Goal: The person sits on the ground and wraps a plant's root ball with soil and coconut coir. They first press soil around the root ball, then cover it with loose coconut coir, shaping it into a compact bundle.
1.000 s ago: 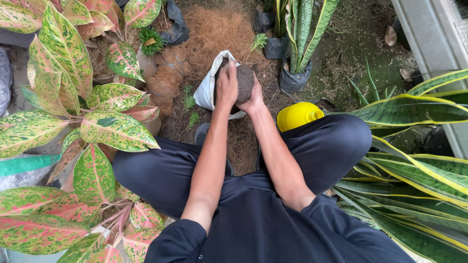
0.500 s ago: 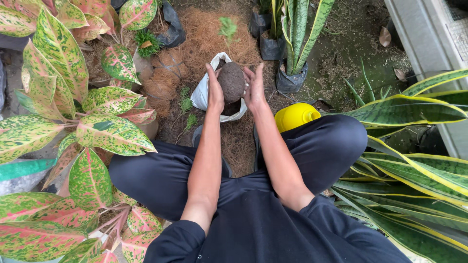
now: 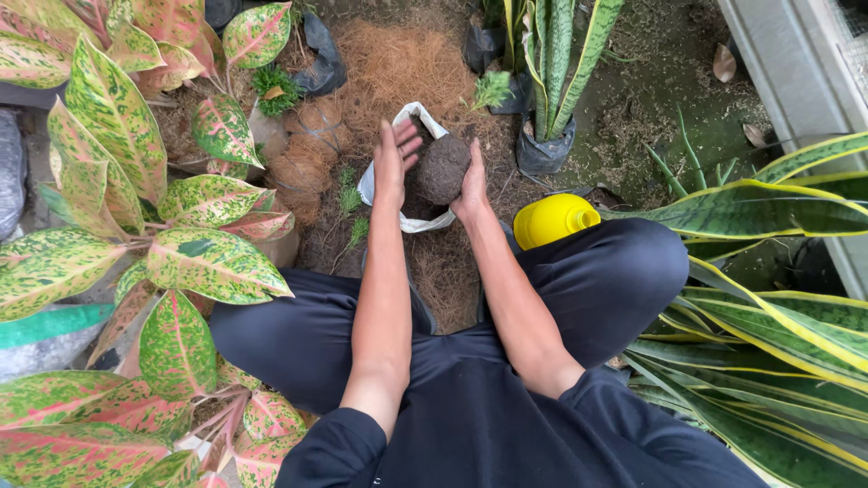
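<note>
A dark soil ball [image 3: 443, 168] is cradled at upper centre by the right hand [image 3: 472, 185], fingers curled around it. The left hand [image 3: 395, 161] is held open beside it. It looks crumbly and heavy, so it is best supported from beneath.

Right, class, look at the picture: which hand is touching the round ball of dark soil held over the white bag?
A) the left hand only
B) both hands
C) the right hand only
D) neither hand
C: the right hand cups the soil ball from its side, while the left hand is open with fingers spread, apart from it, above the white bag.
</note>
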